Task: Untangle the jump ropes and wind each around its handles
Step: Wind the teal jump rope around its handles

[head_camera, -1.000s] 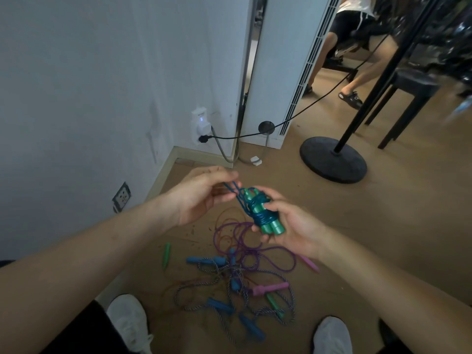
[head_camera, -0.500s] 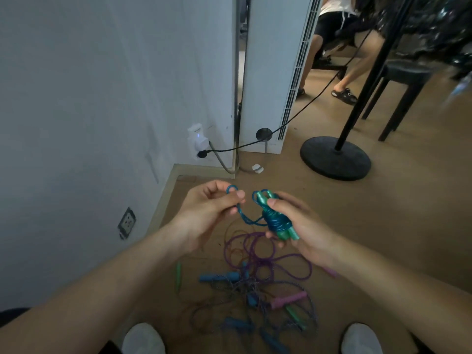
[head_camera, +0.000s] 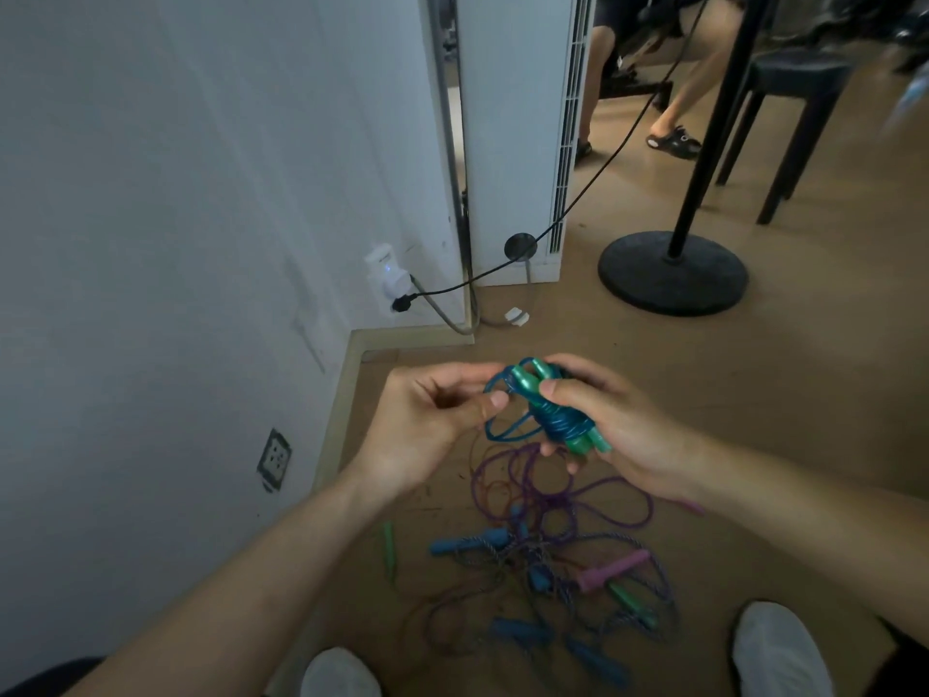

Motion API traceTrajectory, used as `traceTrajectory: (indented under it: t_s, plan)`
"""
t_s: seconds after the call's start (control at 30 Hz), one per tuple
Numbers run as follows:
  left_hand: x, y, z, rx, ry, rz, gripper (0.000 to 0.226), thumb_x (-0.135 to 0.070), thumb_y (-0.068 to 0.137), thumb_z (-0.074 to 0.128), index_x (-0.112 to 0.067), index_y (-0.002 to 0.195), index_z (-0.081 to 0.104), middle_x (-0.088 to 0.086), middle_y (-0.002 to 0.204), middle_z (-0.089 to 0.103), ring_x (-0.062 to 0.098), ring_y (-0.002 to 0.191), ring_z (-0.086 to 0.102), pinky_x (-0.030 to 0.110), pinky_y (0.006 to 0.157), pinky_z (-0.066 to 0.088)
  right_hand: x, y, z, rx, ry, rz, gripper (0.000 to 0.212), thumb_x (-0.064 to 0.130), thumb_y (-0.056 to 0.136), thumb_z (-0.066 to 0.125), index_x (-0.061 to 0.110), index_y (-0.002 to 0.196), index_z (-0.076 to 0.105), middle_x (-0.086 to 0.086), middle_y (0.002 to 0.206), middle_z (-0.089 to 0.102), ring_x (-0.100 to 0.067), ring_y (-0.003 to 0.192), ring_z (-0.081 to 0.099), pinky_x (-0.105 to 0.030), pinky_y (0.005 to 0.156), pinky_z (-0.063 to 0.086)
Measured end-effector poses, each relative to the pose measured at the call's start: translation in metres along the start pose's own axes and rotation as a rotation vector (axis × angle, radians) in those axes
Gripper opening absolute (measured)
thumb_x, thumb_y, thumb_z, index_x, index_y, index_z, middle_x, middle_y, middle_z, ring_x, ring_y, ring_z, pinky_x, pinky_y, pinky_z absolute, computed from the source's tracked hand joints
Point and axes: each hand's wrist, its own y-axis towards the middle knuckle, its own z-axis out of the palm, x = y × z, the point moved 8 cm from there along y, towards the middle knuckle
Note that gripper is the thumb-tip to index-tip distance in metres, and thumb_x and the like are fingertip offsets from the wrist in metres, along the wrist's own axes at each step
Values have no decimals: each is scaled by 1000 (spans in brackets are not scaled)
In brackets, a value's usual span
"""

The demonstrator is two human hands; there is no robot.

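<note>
Wood floor (head_camera: pixel 754 420) meeting a pale wall (head_camera: pixel 176 193) at left, with a wall socket (head_camera: pixel 274 457) low on it. Farther along, a white plug adapter (head_camera: pixel 384 274), its black cable (head_camera: pixel 593 178) running off rightward past a tall white louvred unit (head_camera: pixel 507 143). Right of that, a round black stand base (head_camera: pixel 673 274) on the floor, then a black stool (head_camera: pixel 794 93) and another person's legs (head_camera: pixel 688 93) near the top right corner.

In mid-air over the floor, the left hand (head_camera: pixel 427 425) — fingers curled, thumb and forefinger pinching a loose loop of the blue rope (head_camera: pixel 565 425). Just right of it, the bundle: two green handles (head_camera: pixel 585 445) side by side and tilted, the blue rope wound round their middle. Right hand (head_camera: pixel 618 425) gripping that bundle, thumb pressed on top near the upper ends, fingers curled underneath.

Below the hands, on the floor between two white shoes (head_camera: pixel 779 651), the tangled heap — a lone green handle (head_camera: pixel 388 545) at its left edge, then blue handles (head_camera: pixel 467 543), purple rope (head_camera: pixel 648 513) in loose loops, a pink handle (head_camera: pixel 613 570) and a speckled braided rope (head_camera: pixel 663 581) toward the right.
</note>
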Motion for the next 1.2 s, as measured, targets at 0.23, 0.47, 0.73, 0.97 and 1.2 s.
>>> traceTrajectory:
  t_s: [0.23, 0.47, 0.73, 0.97, 1.2]
  plan:
    - [-5, -1, 1, -3, -37, 56, 28, 3, 80, 75, -7, 106, 74, 6, 94, 79, 12, 83, 72, 24, 76, 56, -1, -2, 5, 60, 41, 40, 22, 23, 97, 54, 27, 116, 65, -11, 99, 69, -24, 67, 64, -28, 46, 44]
    - [-13, -5, 0, -82, -2, 122, 24, 8, 74, 80, -4, 94, 73, 5, 83, 78, 13, 74, 73, 23, 71, 58, 0, -3, 6, 61, -27, 35, 23, 22, 98, 56, 25, 119, 63, -9, 96, 67, -25, 67, 63, -26, 44, 45]
    - [-4, -4, -1, -174, -100, 10, 21, 5, 78, 78, -9, 93, 76, 9, 89, 78, 21, 85, 75, 29, 80, 60, 3, -1, 1, -41, -78, -41, 23, 23, 95, 62, 28, 117, 63, -9, 109, 65, -24, 69, 68, -29, 48, 49]
    - [-2, -3, -2, -153, -216, -2, 18, 7, 87, 67, -1, 101, 75, 15, 95, 77, 25, 89, 75, 27, 80, 59, 4, -3, 3, -37, -72, -43, 25, 25, 94, 63, 29, 119, 63, -7, 110, 66, -23, 69, 69, -28, 47, 48]
    - [-3, -1, -8, -164, -165, 19, 22, 4, 80, 75, -5, 100, 75, 13, 94, 78, 25, 92, 74, 36, 86, 59, 9, -3, 2, -68, -125, -98, 21, 23, 94, 65, 28, 114, 64, -7, 104, 66, -23, 67, 69, -30, 48, 49]
